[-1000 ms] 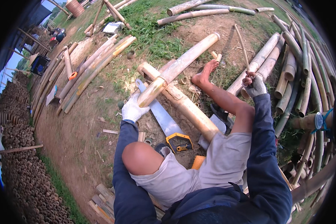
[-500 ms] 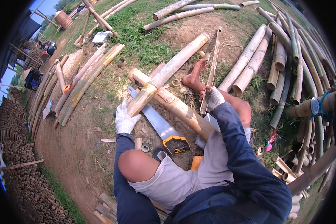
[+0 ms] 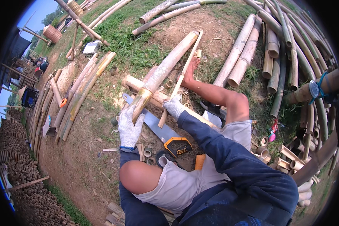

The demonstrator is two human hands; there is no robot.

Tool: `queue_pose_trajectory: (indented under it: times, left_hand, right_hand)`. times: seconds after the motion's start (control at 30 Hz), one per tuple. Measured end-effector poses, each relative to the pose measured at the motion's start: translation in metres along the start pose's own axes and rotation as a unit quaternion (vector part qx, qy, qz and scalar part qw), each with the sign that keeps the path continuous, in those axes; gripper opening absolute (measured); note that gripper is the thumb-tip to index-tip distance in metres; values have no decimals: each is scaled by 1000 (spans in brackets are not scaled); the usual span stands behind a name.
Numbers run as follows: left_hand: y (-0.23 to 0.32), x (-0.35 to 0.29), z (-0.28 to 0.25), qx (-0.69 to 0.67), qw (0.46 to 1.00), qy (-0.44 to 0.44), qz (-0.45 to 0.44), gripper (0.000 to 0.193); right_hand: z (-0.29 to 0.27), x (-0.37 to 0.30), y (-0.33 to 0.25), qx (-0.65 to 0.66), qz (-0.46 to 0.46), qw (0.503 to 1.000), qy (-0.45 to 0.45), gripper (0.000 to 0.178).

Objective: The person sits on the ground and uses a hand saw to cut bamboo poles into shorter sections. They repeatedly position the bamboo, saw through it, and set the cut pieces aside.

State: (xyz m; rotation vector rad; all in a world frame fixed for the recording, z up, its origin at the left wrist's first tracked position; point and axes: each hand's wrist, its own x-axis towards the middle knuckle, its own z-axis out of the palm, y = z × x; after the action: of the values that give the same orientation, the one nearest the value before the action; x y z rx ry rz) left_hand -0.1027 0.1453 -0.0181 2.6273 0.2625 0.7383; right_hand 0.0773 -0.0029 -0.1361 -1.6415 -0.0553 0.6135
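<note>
White knit gloves cover both hands. The left hand lies with fingers together against the near cut end of a thick bamboo pole, wrapped partly round it where the skin shows yellow-green. The right hand is closed round a thin bamboo slat, gripping it low down near its near end, so the slat runs away from the person alongside the thick pole, just to its right. The pole itself slants up and away, its near end propped over a shorter bamboo log that lies crosswise on the ground under it.

Just beneath the hands a handsaw lies flat on the bare earth, blade toward the left hand, its yellow-and-black handle near the person's lap. Small cut bamboo rings sit in the dirt beside the handle. The person's bare right leg stretches out, the foot resting by the slat and pole. To the right, a heap of long bamboo poles is stacked on the grass; to the left, more bamboo poles lie in a row on the dirt, and beyond them, at the far left, a wall of stacked bamboo ends.
</note>
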Motion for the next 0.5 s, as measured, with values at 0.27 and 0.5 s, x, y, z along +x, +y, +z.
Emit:
queue_pose_trajectory:
  times: [0.27,0.5]
  left_hand:
    - [22,7,3,-188,945,-196,-181,49]
    - [17,8,22,-173,968,-145,-109,46]
  right_hand:
    - [79,14,21,-44,-56,996,49,79]
    - [65,6,-7,138,-88,986,5,107]
